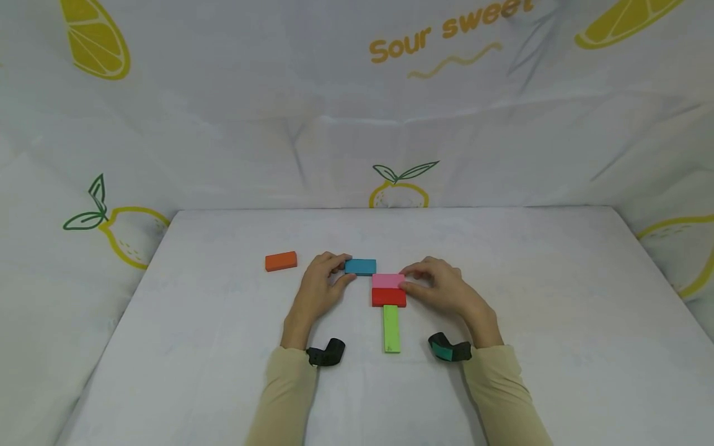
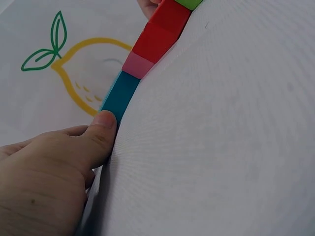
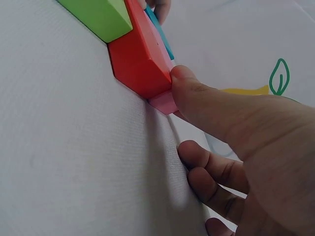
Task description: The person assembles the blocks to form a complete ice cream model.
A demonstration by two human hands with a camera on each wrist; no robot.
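My left hand (image 1: 322, 282) pinches the left end of a blue block (image 1: 360, 267) between thumb and fingers. Lying flat, that block reaches toward the left back corner of a pink block (image 1: 386, 281). At the pink block's right end, my right hand (image 1: 443, 288) holds it with thumb in front and index finger behind. A red block (image 1: 388, 297) lies against the pink one's front side. From the red block's front a light green block (image 1: 392, 329) runs lengthwise toward me. In the right wrist view my thumb (image 3: 197, 96) lies close to the red block's edge.
An orange block (image 1: 281, 261) lies alone on the white-covered table (image 1: 167, 371), left of my left hand. Dark wrist straps with camera mounts sit at both cuffs. Behind the table hangs a white cloth (image 1: 234, 155) printed with lemons.
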